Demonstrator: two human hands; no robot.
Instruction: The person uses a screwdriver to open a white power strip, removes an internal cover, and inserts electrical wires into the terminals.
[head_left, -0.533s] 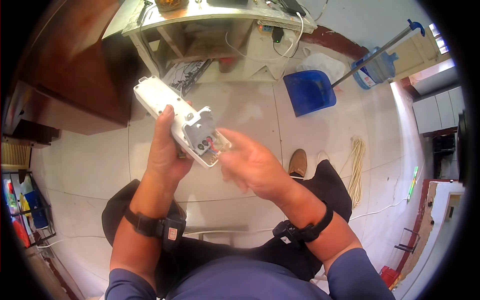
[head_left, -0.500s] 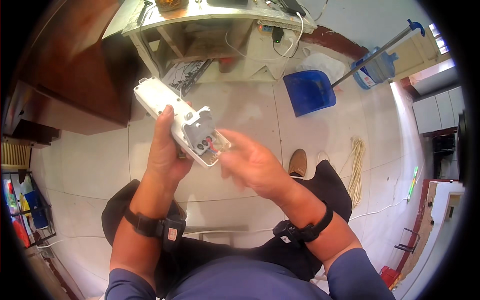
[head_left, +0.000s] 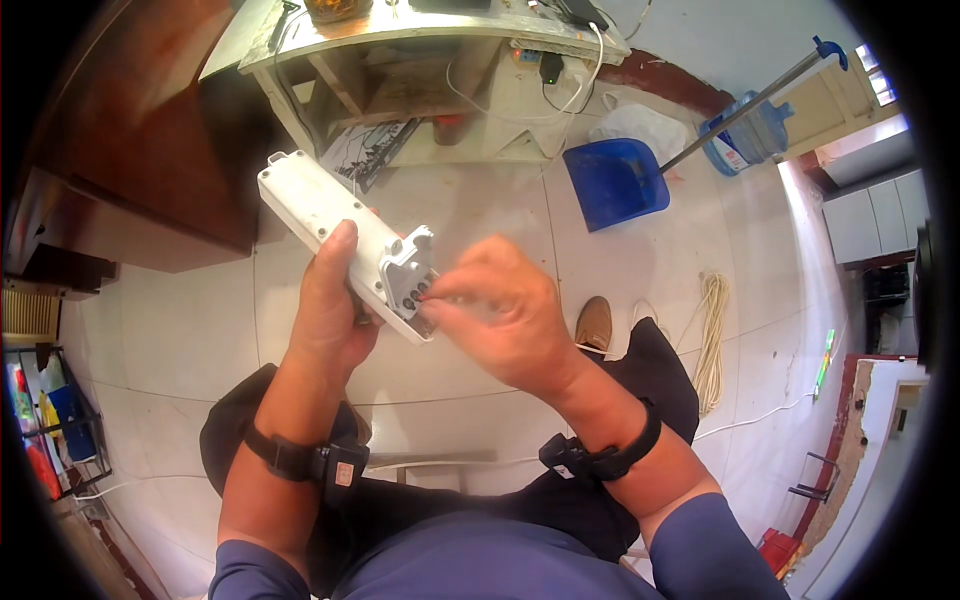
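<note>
A long white power strip [head_left: 310,200] slants across my left hand [head_left: 335,290], which is closed around it with the thumb on the screw-studded casing. At its near end a grey-white flap [head_left: 408,262] stands raised over a row of dark round terminals [head_left: 412,301]. My right hand [head_left: 505,315] is at this open end, thumb and forefinger pinched together. A bit of red wire [head_left: 424,296] shows at those fingertips, beside the terminals. The fingers hide most of the wiring, and motion blurs them slightly.
Ahead is a white table [head_left: 420,30] with an open shelf. A blue dustpan [head_left: 615,185] with a long handle and a water bottle [head_left: 745,135] stand at the far right. Coiled cream cord [head_left: 712,340] lies on the tiles at right; a brown cabinet [head_left: 140,150] is on the left.
My right fingers have moved in against the terminals and now cover the wires that showed before. The power strip has shifted slightly left, still in my left hand.
</note>
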